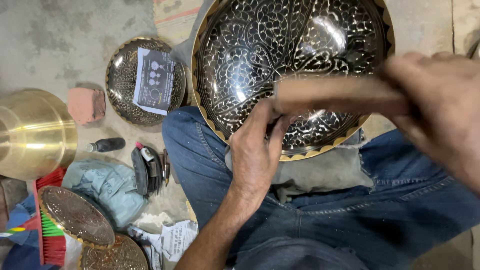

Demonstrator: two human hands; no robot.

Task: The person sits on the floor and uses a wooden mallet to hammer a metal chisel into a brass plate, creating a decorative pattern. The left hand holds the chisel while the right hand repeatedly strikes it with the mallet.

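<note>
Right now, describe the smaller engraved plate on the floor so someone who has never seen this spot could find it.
Start at the large engraved bowl resting on the person's lap. Look to its left on the concrete floor, just past a reddish brick piece: the smaller engraved plate lies there. Unlike the other plates, it has a white printed paper sheet lying on it.

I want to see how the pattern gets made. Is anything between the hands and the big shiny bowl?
Nothing visible. The left hand rests right on the big engraved bowl in the person's lap. The right hand holds a blurred wooden stick over the bowl; whether the stick touches it is unclear.
</note>
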